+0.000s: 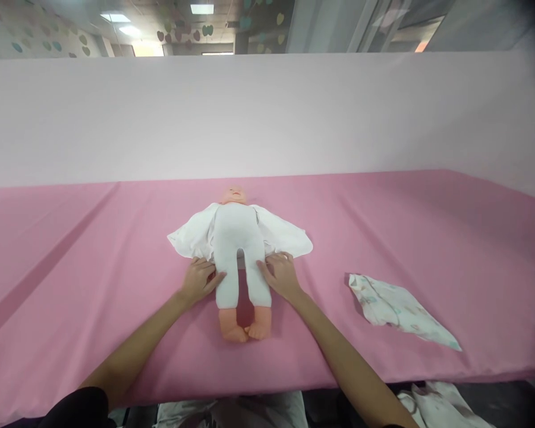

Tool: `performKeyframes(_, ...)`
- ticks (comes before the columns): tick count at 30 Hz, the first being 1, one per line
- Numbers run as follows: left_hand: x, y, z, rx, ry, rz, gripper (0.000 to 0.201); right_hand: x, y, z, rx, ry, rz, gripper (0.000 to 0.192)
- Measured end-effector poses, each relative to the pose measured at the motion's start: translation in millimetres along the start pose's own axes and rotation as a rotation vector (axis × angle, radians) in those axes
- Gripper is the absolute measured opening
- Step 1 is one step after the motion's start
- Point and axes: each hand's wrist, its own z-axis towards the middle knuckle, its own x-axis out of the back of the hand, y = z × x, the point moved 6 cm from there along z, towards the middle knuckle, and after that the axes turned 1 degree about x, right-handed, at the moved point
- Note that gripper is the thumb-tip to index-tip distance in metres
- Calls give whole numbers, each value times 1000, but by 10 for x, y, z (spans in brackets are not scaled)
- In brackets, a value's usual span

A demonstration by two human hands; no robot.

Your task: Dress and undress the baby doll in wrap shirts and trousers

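Lying lengthwise, doll [238,229], feet [235,334] nearest; left hand [199,278], right hand [282,274]: grip unclear

Patterned cloth [399,306] on a pink sheet [111,255], white panel [267,113] behind, ceiling light [202,9], perhaps heart-shaped decorations [207,30] beyond.

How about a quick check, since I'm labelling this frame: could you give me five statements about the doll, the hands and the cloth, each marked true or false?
1. The doll lies face up on the pink sheet. True.
2. Both hands are on the same side of the doll. False: the left hand is by one leg, the right hand by the other.
3. The patterned cloth lies apart from the doll, to its right in the picture. True.
4. The doll's feet wear socks. False: they are bare.
5. White fabric spreads out on both sides of the doll. True.
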Motion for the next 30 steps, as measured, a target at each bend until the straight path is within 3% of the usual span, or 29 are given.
performKeyframes(9, -173, -190, 56, 138, -119, -248, 54, -116, 30, -58, -99, -215, 387, 51)
performKeyframes(14, -218, -253, 73, 268, -101, -270, 53, -221, 72, 38, -217, -120, 471, 49)
performKeyframes(21, -119, -171, 75, 206, -118, -393, 43, -258, 72, 72, -336, -1, 388, 43)
performKeyframes(24, -92, -147, 77, 191, -136, -434, 42, -55, 69, -79, -342, 92, 310, 43)
performKeyframes(26, -84, -147, 78, 194, -133, -443, 42, 194, 147, -263, -331, 168, 173, 40)
performKeyframes(30, -86, -152, 78, 183, -116, -418, 42, 806, 570, -840, -455, 309, -349, 43)
